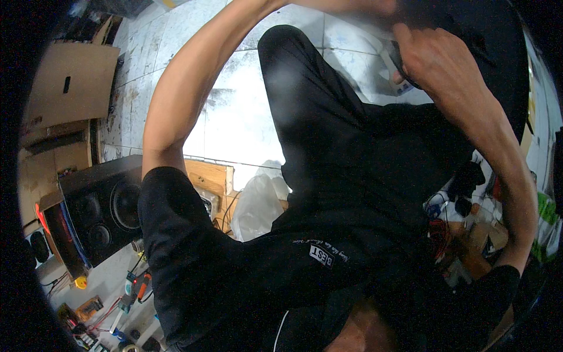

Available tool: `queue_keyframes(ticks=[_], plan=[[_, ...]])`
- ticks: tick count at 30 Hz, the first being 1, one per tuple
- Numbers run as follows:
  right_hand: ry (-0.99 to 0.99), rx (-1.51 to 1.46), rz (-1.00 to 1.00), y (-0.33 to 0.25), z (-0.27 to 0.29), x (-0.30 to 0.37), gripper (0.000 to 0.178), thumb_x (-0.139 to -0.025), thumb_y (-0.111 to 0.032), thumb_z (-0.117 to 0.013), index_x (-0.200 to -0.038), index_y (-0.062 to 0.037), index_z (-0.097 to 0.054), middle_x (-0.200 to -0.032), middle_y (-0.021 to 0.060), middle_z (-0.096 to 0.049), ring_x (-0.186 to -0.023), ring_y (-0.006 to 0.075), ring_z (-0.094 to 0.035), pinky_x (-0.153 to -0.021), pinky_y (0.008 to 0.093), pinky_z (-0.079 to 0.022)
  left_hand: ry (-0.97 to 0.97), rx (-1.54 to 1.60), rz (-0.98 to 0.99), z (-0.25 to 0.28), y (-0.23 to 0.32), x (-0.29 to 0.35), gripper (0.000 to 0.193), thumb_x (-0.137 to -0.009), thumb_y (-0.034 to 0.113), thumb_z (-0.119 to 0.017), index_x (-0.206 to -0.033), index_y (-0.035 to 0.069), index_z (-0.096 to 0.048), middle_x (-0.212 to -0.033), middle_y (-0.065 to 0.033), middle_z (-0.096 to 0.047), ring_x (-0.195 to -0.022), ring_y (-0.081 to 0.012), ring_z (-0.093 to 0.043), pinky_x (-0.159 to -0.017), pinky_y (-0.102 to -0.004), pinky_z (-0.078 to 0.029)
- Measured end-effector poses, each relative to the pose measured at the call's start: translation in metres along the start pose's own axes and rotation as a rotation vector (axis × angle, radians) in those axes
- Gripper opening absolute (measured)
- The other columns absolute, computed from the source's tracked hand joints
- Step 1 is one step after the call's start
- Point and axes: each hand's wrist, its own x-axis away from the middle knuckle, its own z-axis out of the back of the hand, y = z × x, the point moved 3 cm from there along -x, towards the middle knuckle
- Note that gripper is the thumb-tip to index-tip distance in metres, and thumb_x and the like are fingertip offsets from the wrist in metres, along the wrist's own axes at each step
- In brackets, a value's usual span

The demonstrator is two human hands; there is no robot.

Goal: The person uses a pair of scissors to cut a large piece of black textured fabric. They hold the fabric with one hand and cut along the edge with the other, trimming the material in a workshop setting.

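Observation:
My left arm reaches up and across to the top of the view. There my left hand (378, 8) is blurred and partly cut off by the edge, so its fingers cannot be made out. Close beside it, my right hand (437, 58) is closed, with its fingers curled around something dark and curved, whose kind I cannot make out. A pale grey-and-white object (388, 63) lies just below the fingers, partly hidden by them. Next to both hands is a large black surface (498, 53) at the upper right.
My bent leg in black trousers (305, 88) rests over the white tiled floor (234, 111). To the left stand a cardboard box (73, 82) and a black loudspeaker (102, 205). A wooden board (208, 176) and a translucent plastic bag (258, 205) lie nearby; tools and wires clutter the lower left.

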Motion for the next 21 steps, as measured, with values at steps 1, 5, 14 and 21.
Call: queue_keyframes(ticks=[1, 5, 14, 21], plan=[[0.028, -0.002, 0.022, -0.005, 0.005, -0.003, 0.052, -0.075, -0.036, -0.080, -0.108, -0.0014, -0.058, -0.083, 0.0143, -0.068, -0.084, 0.0256, -0.069, -0.081, 0.0363, -0.054, 0.005, -0.008, 0.019, 0.004, 0.003, 0.006, 0.022, -0.097, 0.018, -0.062, -0.087, -0.001, -0.060, -0.071, 0.0028, -0.054, -0.067, -0.0062, -0.045, -0.060, -0.0266, -0.040], [0.170, 0.046, 0.096, -0.002, 0.016, -0.005, 0.047, -0.075, -0.033, -0.081, -0.099, 0.0016, -0.060, -0.079, 0.0162, -0.070, -0.078, 0.0272, -0.072, -0.072, 0.0365, -0.056, -0.018, 0.023, 0.006, 0.011, 0.012, -0.001, 0.023, -0.097, 0.020, -0.062, -0.086, 0.000, -0.060, -0.069, 0.0036, -0.052, -0.064, -0.0055, -0.043, -0.057, -0.0258, -0.038], [0.263, 0.024, 0.242, -0.019, 0.004, -0.019, 0.037, -0.076, -0.028, -0.079, -0.090, 0.0009, -0.059, -0.073, 0.0152, -0.070, -0.071, 0.0274, -0.073, -0.065, 0.0367, -0.057, -0.019, 0.126, 0.054, 0.007, -0.005, 0.019, 0.024, -0.097, 0.022, -0.063, -0.086, 0.001, -0.060, -0.070, 0.0051, -0.051, -0.064, -0.0042, -0.042, -0.056, -0.0246, -0.036], [0.233, 0.095, 0.220, -0.004, 0.008, -0.011, 0.015, -0.084, -0.012, -0.067, -0.088, -0.0002, -0.059, -0.070, 0.0139, -0.069, -0.066, 0.0257, -0.073, -0.058, 0.0350, -0.057, 0.036, 0.086, -0.058, 0.018, 0.002, -0.004, 0.022, -0.096, 0.021, -0.063, -0.091, 0.000, -0.062, -0.076, 0.0031, -0.057, -0.071, -0.0052, -0.047, -0.063, -0.0254, -0.042]])
